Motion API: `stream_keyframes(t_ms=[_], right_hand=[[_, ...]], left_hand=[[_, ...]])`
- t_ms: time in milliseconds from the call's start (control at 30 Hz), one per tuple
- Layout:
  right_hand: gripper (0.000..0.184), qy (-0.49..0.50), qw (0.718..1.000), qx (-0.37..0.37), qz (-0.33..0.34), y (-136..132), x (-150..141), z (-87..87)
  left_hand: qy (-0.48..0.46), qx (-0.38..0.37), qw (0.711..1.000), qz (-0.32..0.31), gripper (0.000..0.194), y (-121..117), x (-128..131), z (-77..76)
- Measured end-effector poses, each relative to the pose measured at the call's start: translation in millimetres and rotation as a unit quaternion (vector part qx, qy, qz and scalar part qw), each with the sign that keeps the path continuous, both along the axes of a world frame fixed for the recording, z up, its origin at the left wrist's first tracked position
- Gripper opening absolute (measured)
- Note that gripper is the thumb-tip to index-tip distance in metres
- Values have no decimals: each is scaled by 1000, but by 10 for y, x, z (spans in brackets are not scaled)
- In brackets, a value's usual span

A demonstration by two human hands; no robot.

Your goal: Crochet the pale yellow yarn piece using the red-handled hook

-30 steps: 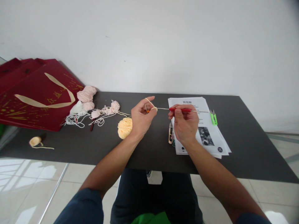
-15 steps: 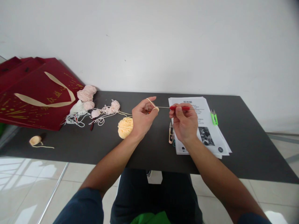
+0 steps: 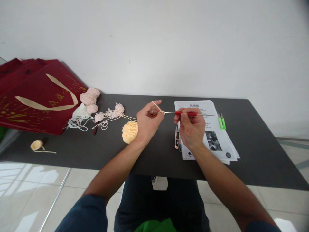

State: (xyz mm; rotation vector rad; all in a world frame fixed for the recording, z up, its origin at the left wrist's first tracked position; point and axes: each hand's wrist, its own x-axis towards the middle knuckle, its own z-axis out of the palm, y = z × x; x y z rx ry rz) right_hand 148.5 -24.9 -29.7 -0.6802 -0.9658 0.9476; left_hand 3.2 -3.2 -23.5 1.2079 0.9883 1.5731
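Observation:
My left hand (image 3: 149, 121) is closed on a small piece of pale yellow yarn work (image 3: 161, 112), with a strand looped over the raised index finger. In my right hand (image 3: 191, 129) is a red-handled crochet hook (image 3: 190, 114), held level between thumb and fingers. Its thin metal shaft points left and meets the yarn at my left fingertips; whether the tip is inside a loop is too small to tell. Just left of my left wrist lies a yellow ball of yarn (image 3: 129, 132).
Printed sheets (image 3: 198, 148) lie under my right hand, with green snips (image 3: 221, 122) and pale-handled snips (image 3: 177, 138) at their edges. Pink yarn (image 3: 89, 96), white yarn (image 3: 80, 112), a small crocheted cup shape (image 3: 36, 145) and dark red bags (image 3: 41, 93) are on the dark table's left.
The crochet hook's handle tilts slightly differently, and a thin metal end now shows to the right of my right hand. My left hand has barely moved.

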Motion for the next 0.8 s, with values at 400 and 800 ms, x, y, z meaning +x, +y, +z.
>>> stream_keyframes(t_ms=[400, 800], right_hand=[[13, -52, 996, 24, -73, -15, -9, -72], [8, -74, 992, 37, -97, -79, -67, -38]], left_hand=[[-3, -7, 1000, 7, 38, -11, 2, 38], [1, -14, 999, 49, 34, -28, 21, 52]])
